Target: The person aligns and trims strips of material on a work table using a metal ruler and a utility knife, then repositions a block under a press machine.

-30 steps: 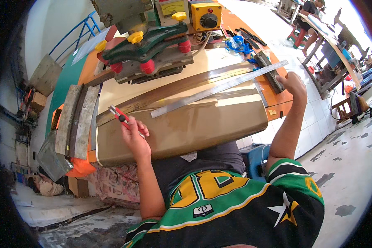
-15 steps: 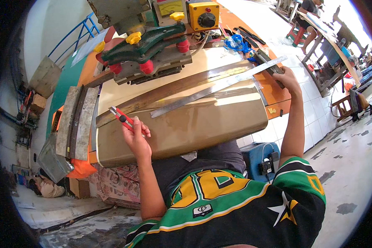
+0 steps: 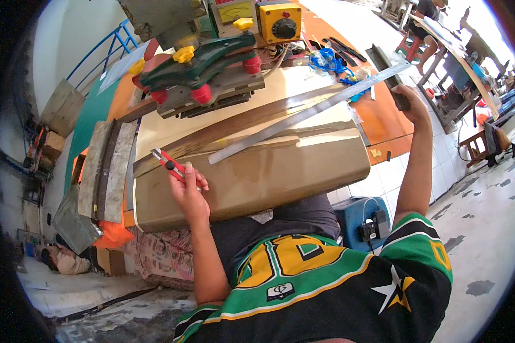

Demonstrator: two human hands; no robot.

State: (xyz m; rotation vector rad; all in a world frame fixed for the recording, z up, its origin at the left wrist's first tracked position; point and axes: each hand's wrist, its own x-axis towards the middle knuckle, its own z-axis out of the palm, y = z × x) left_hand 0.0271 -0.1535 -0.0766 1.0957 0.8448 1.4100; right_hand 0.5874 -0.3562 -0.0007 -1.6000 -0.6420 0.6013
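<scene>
My left hand (image 3: 190, 193) holds a red utility knife (image 3: 167, 164) at the left end of a tan sheet (image 3: 269, 171) that drapes over the bench edge. A long steel ruler (image 3: 303, 117) lies slanted across the sheet, beside a dark brown strip (image 3: 240, 123). My right hand (image 3: 411, 102) reaches out to the bench's right side. Its fingers are closed around the near end of a dark metal bar (image 3: 386, 66), and the ruler's far end lies across that bar.
A green machine with red and yellow knobs (image 3: 203, 71) and a yellow control box (image 3: 280, 23) stand behind the sheet. Grey metal bars (image 3: 106, 168) lie at the left. A blue box with a plug (image 3: 363, 220) sits below. Another person works at a far bench (image 3: 435, 26).
The ruler's right end has swung farther from me, so it lies more steeply. My right hand moved a little away along the bench edge. The left hand with the knife stayed nearly still.
</scene>
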